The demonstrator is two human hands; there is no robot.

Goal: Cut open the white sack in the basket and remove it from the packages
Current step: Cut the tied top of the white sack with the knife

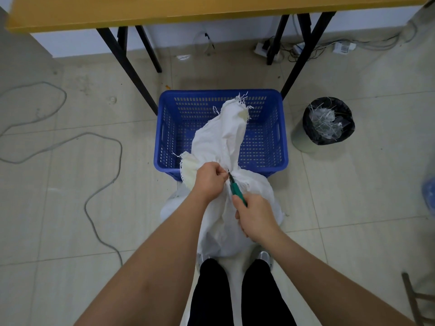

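right hand fisted on green-handled cutter | left hand pinches white sack neck at blade tip, before blue basket | step: cutting tie | next: slice, keep taut

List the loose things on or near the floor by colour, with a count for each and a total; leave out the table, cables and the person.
White: 1, the sack
Blue: 1, the basket
Black: 1, the lined bin
Green: 1, the cutter in the right hand, its tip by the left hand
Total: 4
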